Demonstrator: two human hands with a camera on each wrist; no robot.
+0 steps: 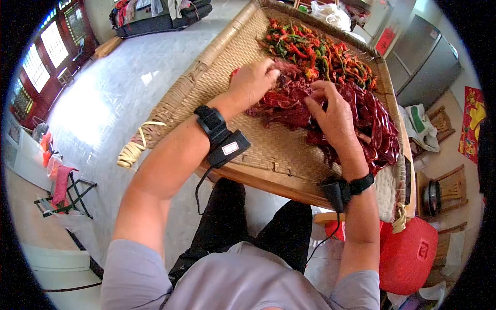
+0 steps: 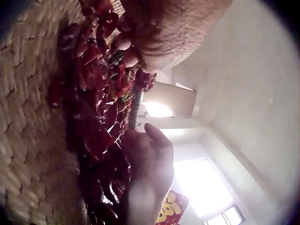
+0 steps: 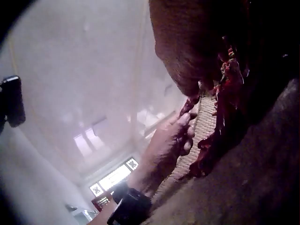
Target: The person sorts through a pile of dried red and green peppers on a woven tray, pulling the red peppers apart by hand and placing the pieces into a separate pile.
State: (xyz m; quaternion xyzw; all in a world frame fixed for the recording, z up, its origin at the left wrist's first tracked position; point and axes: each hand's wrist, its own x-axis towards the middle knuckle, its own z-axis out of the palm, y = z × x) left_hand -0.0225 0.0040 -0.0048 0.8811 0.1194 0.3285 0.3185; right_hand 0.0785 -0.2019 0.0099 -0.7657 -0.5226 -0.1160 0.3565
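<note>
Dark red dried chili peppers lie heaped on a woven bamboo tray. My left hand is over the left part of the heap, its fingers curled round some dried chilies; wrinkled red pieces show by its fingertips in the left wrist view. To the right, my right hand hovers close over the dark chilies, fingers bent, with a gap between thumb and forefinger. The right wrist view has the fingertips of both hands close together, a dark red chili between them; the right palm is hidden.
Brighter red and green chilies cover the far part of the tray. A raised rim runs round it. A red stool stands below the near right corner, a folding stool at left. Wooden chairs line the right side.
</note>
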